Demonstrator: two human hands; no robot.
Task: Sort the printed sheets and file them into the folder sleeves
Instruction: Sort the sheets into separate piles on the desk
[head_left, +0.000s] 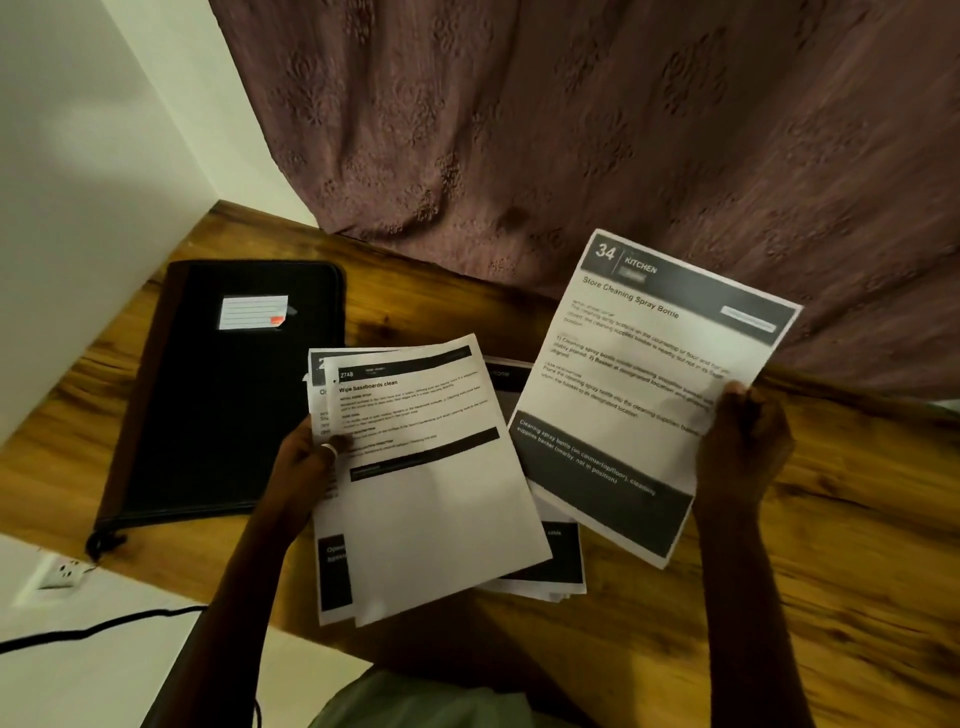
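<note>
The wooden table carries a closed black folder by its left edge, and a paper pile near the front edge.

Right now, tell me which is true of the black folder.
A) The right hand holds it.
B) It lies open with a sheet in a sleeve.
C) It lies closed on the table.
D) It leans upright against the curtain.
C: the black folder lies flat and shut on the wooden table; the left hand grips the baseboards sheets, the right hand the kitchen sheet.
</note>
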